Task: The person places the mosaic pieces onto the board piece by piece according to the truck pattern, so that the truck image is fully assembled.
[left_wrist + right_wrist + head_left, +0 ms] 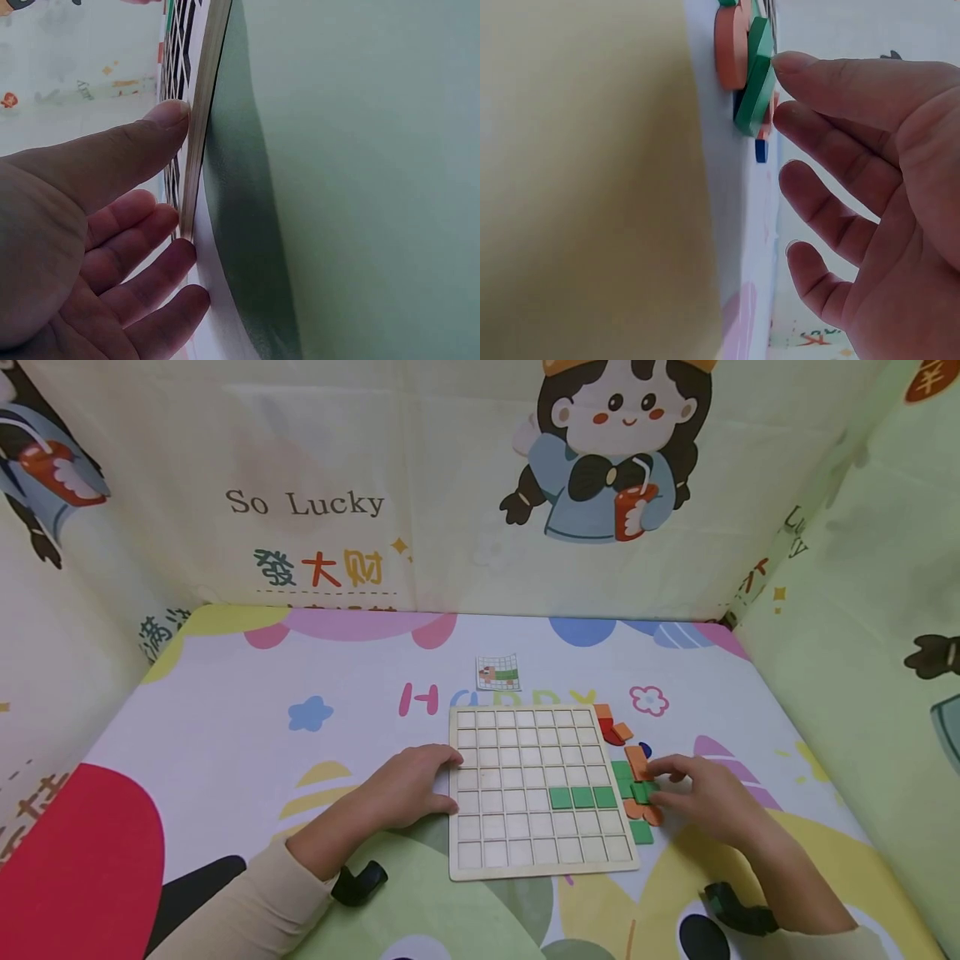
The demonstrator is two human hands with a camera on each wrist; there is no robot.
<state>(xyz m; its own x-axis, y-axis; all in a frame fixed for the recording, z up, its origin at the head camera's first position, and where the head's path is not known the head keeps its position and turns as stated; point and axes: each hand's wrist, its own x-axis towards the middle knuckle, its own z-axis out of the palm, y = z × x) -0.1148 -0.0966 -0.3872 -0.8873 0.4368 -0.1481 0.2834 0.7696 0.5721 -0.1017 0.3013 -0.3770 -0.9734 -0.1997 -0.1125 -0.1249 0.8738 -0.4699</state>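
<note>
A square wooden grid board (517, 760) lies flat on the table, with a row of 3 green square tiles (582, 797) set in its cells on the right. At the board's left edge is my left hand (408, 785). Its thumb (166, 116) touches the rim and the other fingers spread along it, loosely bent. My right hand (708, 797) hovers over a loose pile beside the board's right edge. Its thumb tip meets a tilted green tile (757, 82), and the index fingertip is close to that tile, apart from the thumb.
Loose orange pieces (636, 762), a red piece (611, 735), a dark blue piece (646, 748) and more green tiles (641, 832) lie along the board's right side. Behind the board lies a small picture card (498, 673) with a grid drawing. Printed cloth walls (450, 443) enclose the table.
</note>
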